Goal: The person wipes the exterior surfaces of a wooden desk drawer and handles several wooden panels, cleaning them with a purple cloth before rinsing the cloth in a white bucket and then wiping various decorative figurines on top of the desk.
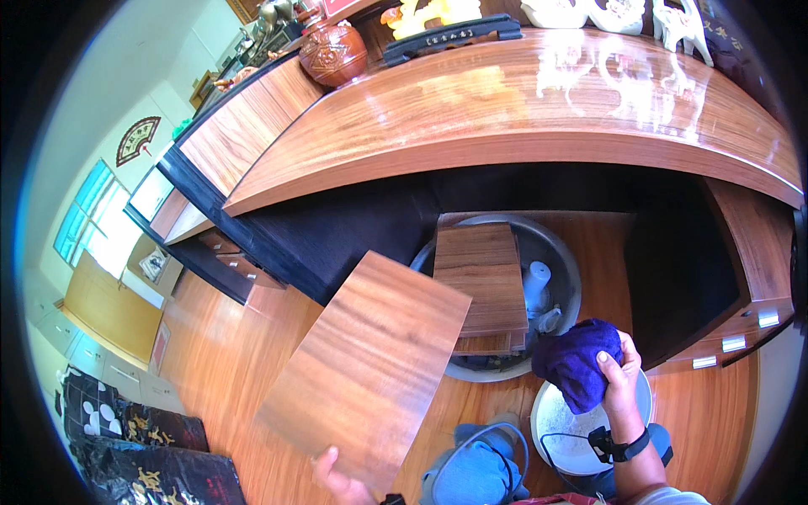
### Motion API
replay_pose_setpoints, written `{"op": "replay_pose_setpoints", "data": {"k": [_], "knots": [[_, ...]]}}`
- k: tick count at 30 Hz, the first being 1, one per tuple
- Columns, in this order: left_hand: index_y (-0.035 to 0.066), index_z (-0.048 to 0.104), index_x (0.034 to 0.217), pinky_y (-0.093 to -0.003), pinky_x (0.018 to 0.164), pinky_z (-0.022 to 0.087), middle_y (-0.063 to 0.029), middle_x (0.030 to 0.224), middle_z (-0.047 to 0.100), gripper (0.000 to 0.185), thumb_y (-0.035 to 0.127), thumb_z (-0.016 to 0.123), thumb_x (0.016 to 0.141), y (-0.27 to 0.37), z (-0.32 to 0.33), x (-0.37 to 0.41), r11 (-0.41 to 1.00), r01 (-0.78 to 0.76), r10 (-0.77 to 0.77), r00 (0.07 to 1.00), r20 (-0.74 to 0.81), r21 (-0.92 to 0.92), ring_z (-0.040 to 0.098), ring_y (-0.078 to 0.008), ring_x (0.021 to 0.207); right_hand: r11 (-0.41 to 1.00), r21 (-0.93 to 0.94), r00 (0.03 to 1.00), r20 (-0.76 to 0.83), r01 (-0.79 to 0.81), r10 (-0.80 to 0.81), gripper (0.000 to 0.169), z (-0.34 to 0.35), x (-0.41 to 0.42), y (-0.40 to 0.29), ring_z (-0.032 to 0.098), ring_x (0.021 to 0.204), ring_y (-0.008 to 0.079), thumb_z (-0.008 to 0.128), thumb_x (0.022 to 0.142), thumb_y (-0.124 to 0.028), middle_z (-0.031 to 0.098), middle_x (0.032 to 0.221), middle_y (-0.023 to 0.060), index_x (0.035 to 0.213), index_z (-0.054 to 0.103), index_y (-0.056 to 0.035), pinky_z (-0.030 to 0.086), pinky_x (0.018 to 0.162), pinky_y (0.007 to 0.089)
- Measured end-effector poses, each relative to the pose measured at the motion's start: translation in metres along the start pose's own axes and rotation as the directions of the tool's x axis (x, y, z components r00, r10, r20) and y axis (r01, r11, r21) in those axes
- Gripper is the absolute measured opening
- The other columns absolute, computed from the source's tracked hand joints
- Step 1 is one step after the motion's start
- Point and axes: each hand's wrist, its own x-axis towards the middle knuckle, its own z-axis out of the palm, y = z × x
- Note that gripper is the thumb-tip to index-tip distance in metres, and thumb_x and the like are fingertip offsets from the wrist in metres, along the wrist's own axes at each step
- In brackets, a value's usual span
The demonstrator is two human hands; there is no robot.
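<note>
My left hand (341,478) grips the near edge of a flat wood-grain board (372,360), thumb on its top face. The board is tilted above the floor. In my right hand (620,375) is a bunched dark purple cloth (577,363), held over a round white tub (565,442). What the tub holds cannot be made out clearly. Under the desk sits a wide grey metal basin (571,271), and several similar boards (476,271) are stacked across it. Beside them in the basin lies a light blue cylindrical item (536,281), partly hidden.
The glossy wooden desk (404,142) overhangs the basin and carries a round brown jar (333,55) and white figurines (615,14). Drawers (735,334) with metal pulls stand at right. Dark decorated items (158,473) are at lower left. My knee (467,467) is close below the board.
</note>
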Motion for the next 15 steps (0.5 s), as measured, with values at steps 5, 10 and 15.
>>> {"op": "replay_pose_setpoints", "data": {"k": [5, 10, 15], "knots": [[0.000, 0.050, 0.128, -0.0456, 0.102, 0.042, -0.0161, 0.123, 0.058, 0.056, 0.018, 0.060, 0.075, -0.075, 0.041, 0.070, 0.974, 0.201, -0.192, 0.977, 0.089, -0.103, 0.054, -0.0330, 0.115, 0.998, -0.039, 0.999, -0.012, 0.042, -0.043, 0.041, -0.005, -0.003, -0.013, 0.063, 0.090, 0.0154, 0.073, 0.078, -0.028, 0.065, 0.097, 0.0066, 0.111, 0.060, -0.0051, 0.051, 0.085, 0.0305], [0.000, 0.046, 0.130, -0.0487, 0.103, 0.039, -0.0147, 0.127, 0.054, 0.059, 0.015, 0.063, 0.076, -0.169, 0.105, 0.116, 0.906, 0.387, -0.368, 0.920, 0.133, -0.173, 0.050, -0.0333, 0.119, 0.992, -0.112, 0.995, -0.076, 0.063, -0.071, 0.040, -0.027, -0.005, -0.020, 0.062, 0.090, 0.0159, 0.073, 0.078, -0.029, 0.063, 0.095, 0.0051, 0.109, 0.060, -0.0068, 0.051, 0.084, 0.0307], [0.003, 0.049, 0.129, -0.0473, 0.107, 0.035, -0.0117, 0.126, 0.055, 0.056, 0.012, 0.064, 0.076, -0.261, 0.115, 0.113, 0.823, 0.507, -0.490, 0.862, 0.132, -0.257, 0.049, -0.0307, 0.120, 0.982, -0.166, 0.981, -0.153, 0.091, -0.116, 0.041, -0.041, -0.005, -0.023, 0.063, 0.091, 0.0172, 0.072, 0.079, -0.033, 0.063, 0.095, 0.0058, 0.109, 0.060, -0.0087, 0.052, 0.083, 0.0315]]}}
